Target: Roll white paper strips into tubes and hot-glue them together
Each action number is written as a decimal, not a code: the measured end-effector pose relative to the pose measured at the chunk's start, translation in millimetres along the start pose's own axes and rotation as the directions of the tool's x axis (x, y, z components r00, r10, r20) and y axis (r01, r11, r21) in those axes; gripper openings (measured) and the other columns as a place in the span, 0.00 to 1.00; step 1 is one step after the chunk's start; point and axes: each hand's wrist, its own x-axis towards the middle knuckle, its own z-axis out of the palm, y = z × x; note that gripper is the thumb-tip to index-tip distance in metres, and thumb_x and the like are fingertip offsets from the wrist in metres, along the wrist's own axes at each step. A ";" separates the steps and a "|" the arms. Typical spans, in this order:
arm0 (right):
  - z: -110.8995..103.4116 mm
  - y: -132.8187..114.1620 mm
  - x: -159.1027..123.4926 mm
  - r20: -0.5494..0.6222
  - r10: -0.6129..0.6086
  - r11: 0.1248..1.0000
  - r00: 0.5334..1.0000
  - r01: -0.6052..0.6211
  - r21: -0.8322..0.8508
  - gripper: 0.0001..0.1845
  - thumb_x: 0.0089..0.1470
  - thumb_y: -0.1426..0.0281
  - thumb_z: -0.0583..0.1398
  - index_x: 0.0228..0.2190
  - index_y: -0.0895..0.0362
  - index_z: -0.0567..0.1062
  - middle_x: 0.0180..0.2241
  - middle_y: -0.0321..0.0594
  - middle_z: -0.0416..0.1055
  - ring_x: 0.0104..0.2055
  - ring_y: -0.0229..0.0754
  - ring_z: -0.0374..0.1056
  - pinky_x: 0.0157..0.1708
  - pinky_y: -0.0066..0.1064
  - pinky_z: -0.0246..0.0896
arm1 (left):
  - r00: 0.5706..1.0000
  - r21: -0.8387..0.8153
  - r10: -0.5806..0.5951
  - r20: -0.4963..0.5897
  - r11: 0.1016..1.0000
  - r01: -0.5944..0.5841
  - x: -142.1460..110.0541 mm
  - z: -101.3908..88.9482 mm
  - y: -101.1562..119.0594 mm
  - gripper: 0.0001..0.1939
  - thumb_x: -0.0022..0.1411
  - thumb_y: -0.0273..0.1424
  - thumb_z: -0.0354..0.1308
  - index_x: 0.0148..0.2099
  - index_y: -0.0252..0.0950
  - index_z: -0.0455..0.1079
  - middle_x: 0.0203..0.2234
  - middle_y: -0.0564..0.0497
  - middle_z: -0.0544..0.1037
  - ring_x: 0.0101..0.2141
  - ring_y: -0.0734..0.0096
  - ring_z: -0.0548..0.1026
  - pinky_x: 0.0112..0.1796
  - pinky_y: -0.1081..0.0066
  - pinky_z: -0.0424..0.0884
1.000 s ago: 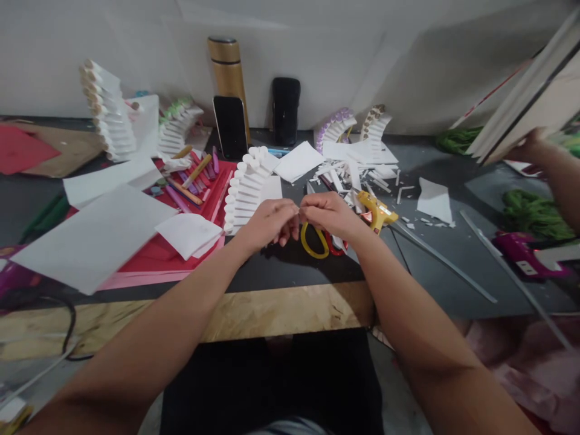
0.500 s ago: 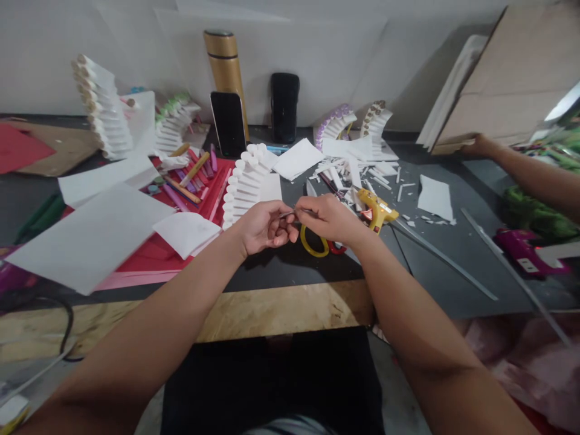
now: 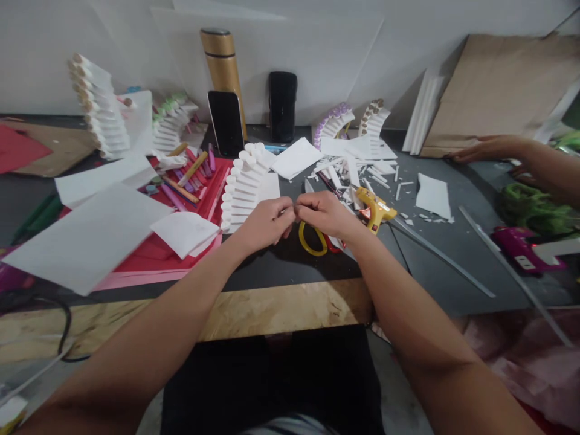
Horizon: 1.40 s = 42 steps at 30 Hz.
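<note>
My left hand (image 3: pixel 270 222) and my right hand (image 3: pixel 327 212) meet at the fingertips above the table's front part. Both are closed in a pinch, and whatever lies between the fingers is hidden. Just behind my left hand stands a curved white paper piece made of rolled tubes (image 3: pixel 238 184). Below my right hand lie scissors with a yellow handle loop (image 3: pixel 312 240), partly covered. A yellow hot glue gun (image 3: pixel 376 208) rests to the right of that hand.
Paper scraps (image 3: pixel 344 169) litter the table behind the hands. White sheets (image 3: pixel 93 235) cover red material at left. Two phones (image 3: pixel 226 124) and a gold bottle (image 3: pixel 219 54) stand at the back. At right, another person's hand (image 3: pixel 493 148) touches a cardboard sheet (image 3: pixel 493 90).
My left hand has turned over and closed, hiding the thin piece seen between the fingers before. The cardboard at right now leans lower, and the other person's hand has opened flat.
</note>
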 end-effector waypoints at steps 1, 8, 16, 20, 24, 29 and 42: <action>0.1 -0.4 -0.2 -0.014 -0.004 1.000 1.000 0.004 0.010 0.11 0.52 0.70 0.53 0.19 0.56 0.62 0.20 0.30 0.53 0.25 0.33 0.51 0.27 0.29 0.43 | 0.996 0.119 0.084 -0.038 0.990 -0.079 -0.9 0.0 -0.7 0.08 0.60 0.29 0.50 0.28 0.38 0.60 0.18 0.56 0.70 0.17 0.79 0.65 0.22 0.77 0.57; -1.8 -7.2 -4.7 -0.105 -0.162 0.985 0.981 0.154 -0.078 0.11 0.57 0.70 0.53 0.23 0.56 0.66 0.22 0.32 0.60 0.25 0.34 0.54 0.28 0.29 0.47 | 0.999 -0.245 -0.035 0.000 0.969 0.034 0.2 -1.5 1.8 0.12 0.62 0.36 0.47 0.29 0.37 0.62 0.19 0.51 0.75 0.15 0.76 0.68 0.18 0.77 0.57; -1.0 -1.3 -4.5 -0.023 -0.224 0.942 0.974 0.210 -0.263 0.11 0.62 0.69 0.53 0.28 0.57 0.70 0.26 0.37 0.67 0.28 0.37 0.59 0.31 0.30 0.47 | 0.838 -0.662 -0.352 0.416 0.515 0.545 11.5 -12.0 3.5 0.12 0.56 0.32 0.49 0.24 0.33 0.66 0.15 0.42 0.75 0.08 0.75 0.63 0.10 0.79 0.52; -0.5 2.3 -3.8 0.017 -0.236 0.920 0.972 0.229 -0.317 0.12 0.64 0.68 0.52 0.31 0.57 0.71 0.28 0.40 0.69 0.30 0.39 0.60 0.32 0.30 0.47 | 0.820 -0.728 -0.341 0.461 0.383 0.569 10.9 -15.1 2.2 0.12 0.58 0.28 0.49 0.24 0.31 0.67 0.14 0.45 0.73 0.08 0.79 0.59 0.09 0.80 0.51; -1.2 2.1 -3.6 0.019 -0.226 0.925 0.974 0.221 -0.309 0.12 0.65 0.69 0.51 0.32 0.58 0.71 0.29 0.41 0.70 0.31 0.39 0.61 0.32 0.31 0.47 | 0.840 -0.767 -0.303 0.450 0.350 0.538 8.9 -16.3 1.7 0.11 0.58 0.26 0.49 0.25 0.31 0.67 0.15 0.47 0.71 0.09 0.80 0.59 0.10 0.81 0.53; -1.7 -2.1 -3.6 -0.034 -0.171 0.943 0.985 0.154 -0.295 0.13 0.64 0.68 0.52 0.26 0.56 0.66 0.24 0.36 0.63 0.26 0.36 0.56 0.29 0.31 0.44 | 0.882 -0.763 -0.265 0.389 0.444 0.469 8.0 -13.4 0.2 0.10 0.60 0.27 0.50 0.27 0.32 0.66 0.16 0.50 0.69 0.10 0.81 0.60 0.12 0.80 0.53; 0.1 -11.1 -2.7 -0.005 0.010 0.999 1.000 -0.010 -0.039 0.17 0.63 0.73 0.51 0.22 0.56 0.66 0.22 0.34 0.67 0.26 0.35 0.61 0.31 0.28 0.52 | 0.961 0.334 0.137 -0.241 0.941 -0.050 -4.9 4.3 7.4 0.14 0.67 0.33 0.48 0.28 0.37 0.61 0.19 0.54 0.69 0.24 0.72 0.67 0.29 0.71 0.57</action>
